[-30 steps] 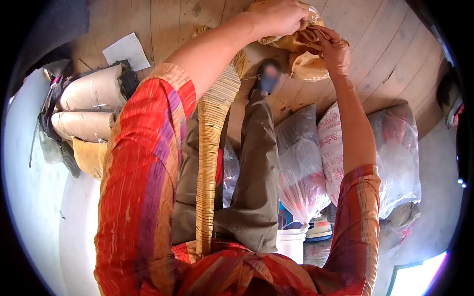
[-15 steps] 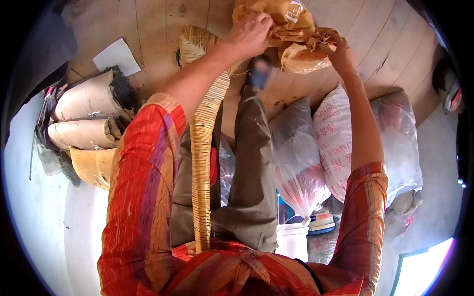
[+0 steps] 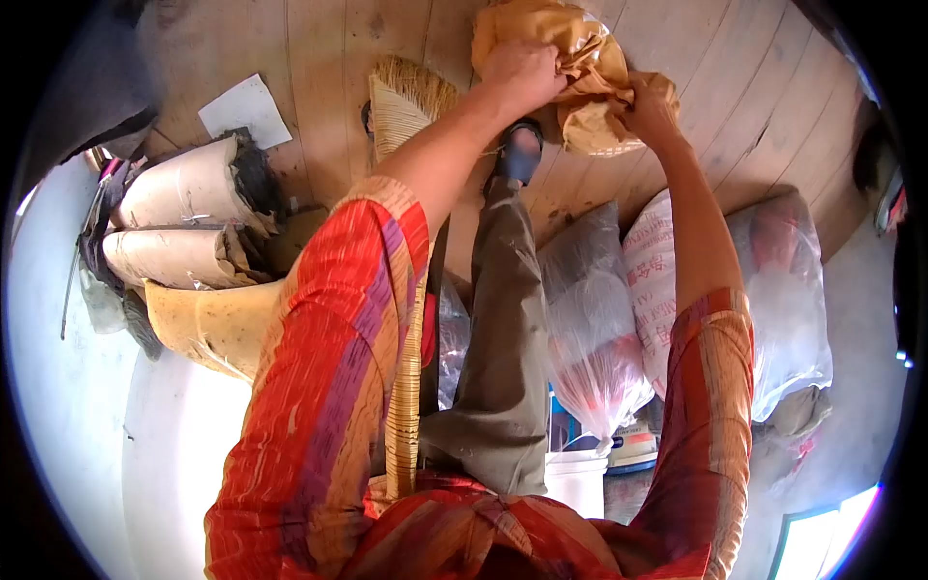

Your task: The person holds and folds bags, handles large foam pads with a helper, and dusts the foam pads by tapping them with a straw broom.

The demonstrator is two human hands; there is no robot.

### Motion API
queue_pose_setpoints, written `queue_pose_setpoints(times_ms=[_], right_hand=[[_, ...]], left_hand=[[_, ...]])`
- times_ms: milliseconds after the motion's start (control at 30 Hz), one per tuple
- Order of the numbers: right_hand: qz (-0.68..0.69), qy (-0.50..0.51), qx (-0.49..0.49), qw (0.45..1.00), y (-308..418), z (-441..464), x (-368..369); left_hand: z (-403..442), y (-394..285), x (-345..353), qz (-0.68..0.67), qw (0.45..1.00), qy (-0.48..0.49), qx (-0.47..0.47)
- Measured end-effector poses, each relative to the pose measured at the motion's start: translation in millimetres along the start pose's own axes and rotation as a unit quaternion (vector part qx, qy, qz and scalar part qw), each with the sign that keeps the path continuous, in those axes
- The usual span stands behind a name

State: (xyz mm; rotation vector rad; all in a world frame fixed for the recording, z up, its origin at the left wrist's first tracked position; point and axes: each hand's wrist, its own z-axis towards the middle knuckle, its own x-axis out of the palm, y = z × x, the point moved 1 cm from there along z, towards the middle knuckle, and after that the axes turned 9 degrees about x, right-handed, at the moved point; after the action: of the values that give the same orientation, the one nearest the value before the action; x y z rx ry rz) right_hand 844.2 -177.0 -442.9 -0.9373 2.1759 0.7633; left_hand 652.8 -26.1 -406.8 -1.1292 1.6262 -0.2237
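A crumpled tan-orange plastic bag (image 3: 546,21) with a white printed mark is between my hands at the top of the view, over the floor. My left hand (image 3: 522,75) is closed on its gathered middle. With bent fingers, my right hand (image 3: 650,108) grips the bunched right side. Whether anything is inside the bag cannot be made out. A straw broom (image 3: 406,101) stretches from the floor toward my waist, its bristle end beyond my left forearm and its bound handle against my body. My left forearm and sleeve hide part of it.
Rolled sheets (image 3: 184,188) and a yellowish curved piece (image 3: 208,324) lie at left, near a white sheet (image 3: 245,111). At right stand clear plastic sacks (image 3: 590,319), a white printed sack (image 3: 652,261) and a white bucket (image 3: 575,478). My shoe (image 3: 522,155) is on the plank floor.
My hands have come closer together, with the left shifting right and the right slightly inward. The bag is bunched tighter between them. My left forearm now covers more of the broom.
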Motion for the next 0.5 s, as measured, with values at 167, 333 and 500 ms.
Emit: queue_pose_setpoints(times_ms=[167, 333, 500], right_hand=[[-0.031, 0.044, 0.187, 0.981, -13, -28, 9], [0.335, 0.04, 0.291, 0.895, -23, -91, -1], [0.51, -0.049, 0.202, 0.835, 54, -167, 20]], left_hand=[[8, -6, -23, -0.146, 0.966, 0.104, -0.186], [-1, 5, -5, -0.118, 0.984, 0.045, -0.129], [-22, -19, 3, -0.146, 0.978, 0.006, -0.146]])
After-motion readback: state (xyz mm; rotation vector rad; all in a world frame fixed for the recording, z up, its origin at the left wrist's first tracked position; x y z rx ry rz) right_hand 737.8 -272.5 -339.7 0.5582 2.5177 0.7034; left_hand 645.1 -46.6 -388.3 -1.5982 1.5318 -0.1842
